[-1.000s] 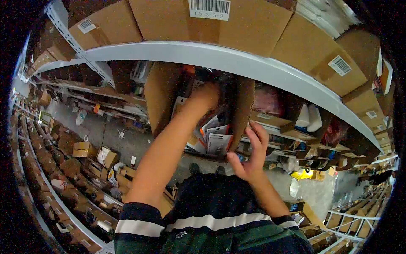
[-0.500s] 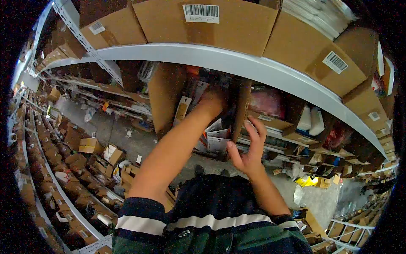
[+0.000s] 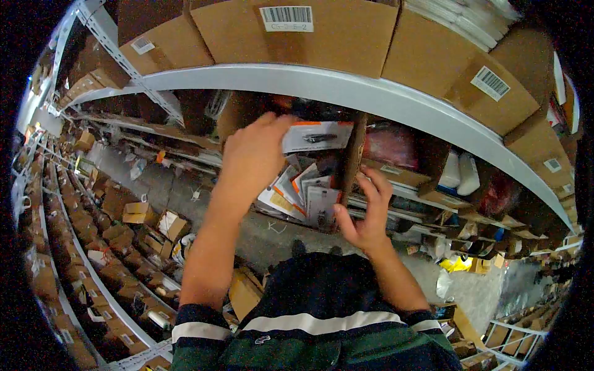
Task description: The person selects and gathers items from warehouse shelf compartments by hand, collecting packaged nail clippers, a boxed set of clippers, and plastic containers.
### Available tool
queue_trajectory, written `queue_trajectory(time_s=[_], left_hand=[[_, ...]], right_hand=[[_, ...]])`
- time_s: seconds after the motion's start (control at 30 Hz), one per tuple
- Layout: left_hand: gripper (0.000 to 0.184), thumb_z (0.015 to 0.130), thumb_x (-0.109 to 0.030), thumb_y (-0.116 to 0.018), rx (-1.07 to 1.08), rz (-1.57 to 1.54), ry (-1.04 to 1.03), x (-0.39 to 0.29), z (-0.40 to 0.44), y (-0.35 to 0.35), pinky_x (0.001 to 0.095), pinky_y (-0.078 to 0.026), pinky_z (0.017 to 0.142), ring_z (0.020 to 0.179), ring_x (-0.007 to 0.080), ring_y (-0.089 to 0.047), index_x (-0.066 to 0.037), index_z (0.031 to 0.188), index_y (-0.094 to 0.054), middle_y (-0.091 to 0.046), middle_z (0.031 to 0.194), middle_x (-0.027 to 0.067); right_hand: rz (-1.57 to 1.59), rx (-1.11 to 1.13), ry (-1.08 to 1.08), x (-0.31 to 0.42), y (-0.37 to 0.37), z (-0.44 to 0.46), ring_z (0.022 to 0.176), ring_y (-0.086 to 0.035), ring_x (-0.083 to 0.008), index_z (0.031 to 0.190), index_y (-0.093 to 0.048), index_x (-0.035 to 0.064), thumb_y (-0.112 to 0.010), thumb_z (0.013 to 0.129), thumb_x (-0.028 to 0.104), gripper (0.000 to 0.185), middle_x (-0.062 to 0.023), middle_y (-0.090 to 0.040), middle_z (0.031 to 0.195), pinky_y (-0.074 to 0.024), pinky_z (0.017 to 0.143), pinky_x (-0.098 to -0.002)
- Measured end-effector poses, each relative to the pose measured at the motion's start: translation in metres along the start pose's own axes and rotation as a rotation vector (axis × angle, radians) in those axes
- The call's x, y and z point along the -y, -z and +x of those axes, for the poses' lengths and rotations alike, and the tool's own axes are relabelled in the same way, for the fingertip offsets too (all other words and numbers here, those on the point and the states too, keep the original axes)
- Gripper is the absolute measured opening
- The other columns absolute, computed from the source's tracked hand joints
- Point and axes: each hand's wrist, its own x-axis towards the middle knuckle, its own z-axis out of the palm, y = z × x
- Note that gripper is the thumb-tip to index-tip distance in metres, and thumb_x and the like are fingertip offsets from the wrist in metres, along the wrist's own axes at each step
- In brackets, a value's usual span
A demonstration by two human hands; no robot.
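Overhand, the left hand (image 3: 256, 150) grasps a white packet (image 3: 318, 137); the right hand (image 3: 370, 221) half-curls, its grip unclear.

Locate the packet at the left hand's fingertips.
In the head view, the packet is just above centre, right of the left hand, below the white beam and above the other packets in the box.
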Motion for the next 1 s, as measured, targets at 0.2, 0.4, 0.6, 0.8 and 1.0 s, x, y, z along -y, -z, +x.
queue_trajectory(time_s=[0.2,0.4,0.6,0.8,1.0], left_hand=[[0.021,0.082,-0.003,-0.049,-0.256,-0.561,0.078,0.023,-0.052,0.043,0.0345,-0.045,0.070,0.080,0.0316,-0.059,-0.002,0.099,-0.062,-0.059,0.088,0.0157],[0.032,0.071,0.002,-0.051,0.063,-0.549,-0.072,0.028,-0.091,0.067,0.0294,-0.044,0.063,0.071,0.0265,-0.056,-0.007,0.098,-0.066,-0.055,0.079,0.0130],[0.035,0.076,0.004,-0.057,-0.019,-0.749,-0.107,0.018,-0.089,0.038,0.0257,-0.045,0.062,0.074,0.0209,-0.057,-0.007,0.109,-0.060,-0.057,0.088,0.0131],[0.064,0.078,0.002,-0.062,-0.094,-1.621,0.411,-0.014,-0.106,-0.009,0.0258,-0.051,0.070,0.093,0.0154,-0.057,-0.005,0.132,-0.027,-0.055,0.105,0.0118],[0.044,0.078,0.002,-0.063,-0.056,-1.469,0.391,-0.032,-0.096,-0.024,0.0221,-0.047,0.066,0.087,0.0112,-0.057,-0.001,0.119,-0.045,-0.060,0.101,0.0084]], right_hand=[[0.015,-0.103,0.115,0.012,0.008,0.005,0.107,-0.045,-0.0352,0.120,-0.046,0.0041,-0.074,0.066,0.027,0.065,-0.0189,-0.045,0.122,-0.0355,0.091,-0.0459],[0.328,0.252,0.137,0.045,0.030,0.003,0.079,-0.059,-0.0258,0.118,-0.048,-0.0055,-0.061,0.077,0.023,0.051,-0.0192,-0.059,0.099,-0.0468,0.071,-0.0337],[0.572,0.287,-0.136,0.067,0.027,-0.008,0.068,-0.065,-0.0188,0.106,-0.058,-0.0076,-0.068,0.074,0.002,0.036,-0.0160,-0.065,0.085,-0.0521,0.057,-0.0268],[0.872,0.136,-0.815,0.069,0.021,-0.018,0.072,-0.064,-0.0183,0.107,-0.059,-0.0053,-0.060,0.081,-0.003,0.026,-0.0147,-0.064,0.091,-0.0548,0.058,-0.0267],[0.841,0.206,-0.707,0.068,0.011,-0.022,0.084,-0.063,-0.0185,0.118,-0.052,-0.0037,-0.061,0.082,0.000,0.038,-0.0161,-0.062,0.104,-0.0535,0.071,-0.0294]])
